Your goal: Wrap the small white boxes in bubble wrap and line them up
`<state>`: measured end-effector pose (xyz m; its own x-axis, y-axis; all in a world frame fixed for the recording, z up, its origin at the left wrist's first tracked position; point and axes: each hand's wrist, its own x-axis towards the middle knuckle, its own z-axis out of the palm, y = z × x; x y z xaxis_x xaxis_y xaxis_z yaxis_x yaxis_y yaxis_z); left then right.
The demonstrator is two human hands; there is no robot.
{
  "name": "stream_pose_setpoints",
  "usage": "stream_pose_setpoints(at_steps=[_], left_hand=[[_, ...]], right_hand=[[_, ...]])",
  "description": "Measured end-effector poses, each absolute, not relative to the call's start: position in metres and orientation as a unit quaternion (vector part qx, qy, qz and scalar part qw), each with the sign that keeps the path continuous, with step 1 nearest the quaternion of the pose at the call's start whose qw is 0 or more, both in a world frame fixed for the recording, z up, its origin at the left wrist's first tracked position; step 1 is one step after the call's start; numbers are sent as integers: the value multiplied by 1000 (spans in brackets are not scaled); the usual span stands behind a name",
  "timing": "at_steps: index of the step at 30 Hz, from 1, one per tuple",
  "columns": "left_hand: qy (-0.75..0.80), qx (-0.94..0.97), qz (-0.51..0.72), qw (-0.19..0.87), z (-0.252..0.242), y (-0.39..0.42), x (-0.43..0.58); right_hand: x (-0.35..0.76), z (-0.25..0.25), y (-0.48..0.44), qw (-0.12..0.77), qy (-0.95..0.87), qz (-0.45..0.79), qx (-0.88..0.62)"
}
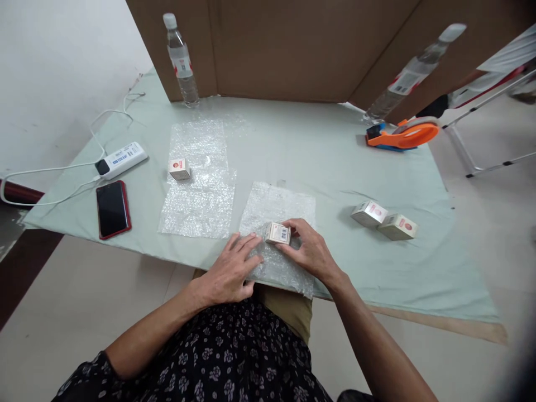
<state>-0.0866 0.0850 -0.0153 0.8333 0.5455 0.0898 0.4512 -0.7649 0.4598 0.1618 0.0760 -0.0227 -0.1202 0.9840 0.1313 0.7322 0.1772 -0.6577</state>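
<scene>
A small white box with a barcode rests on a sheet of bubble wrap at the table's front edge. My right hand grips this box at its right end, thumb in front and fingers behind. To the left, my left hand lies on the near left part of the same sheet, fingers stretched out and apart, holding nothing. Its fingertips are close to the box. Further left, another bubble wrap sheet lies flat, with a second small box standing on it.
Two more small boxes sit at the right. Behind them is an orange tape dispenser. Water bottles stand before a brown cardboard screen. A phone and a white cabled device lie at the left.
</scene>
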Motion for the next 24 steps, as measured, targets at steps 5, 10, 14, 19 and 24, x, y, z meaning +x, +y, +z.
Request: stream_pose_setpoints(at_steps=[5, 10, 14, 19, 24], left_hand=[[266, 934, 161, 177, -20, 89, -81], [335, 862, 281, 257, -10, 106, -65], [390, 806, 294, 336, -2, 123, -47], [431, 751, 278, 417, -1, 137, -36], [426, 751, 230, 448, 2, 144, -39]], right_hand=[[169, -21, 74, 291, -712, 249, -589], [197, 6, 51, 325, -691, 338, -551], [196, 19, 36, 264, -722, 296, -567], [180, 6, 53, 338, -658, 251, -624], [184, -5, 70, 398, -576, 340, -628]])
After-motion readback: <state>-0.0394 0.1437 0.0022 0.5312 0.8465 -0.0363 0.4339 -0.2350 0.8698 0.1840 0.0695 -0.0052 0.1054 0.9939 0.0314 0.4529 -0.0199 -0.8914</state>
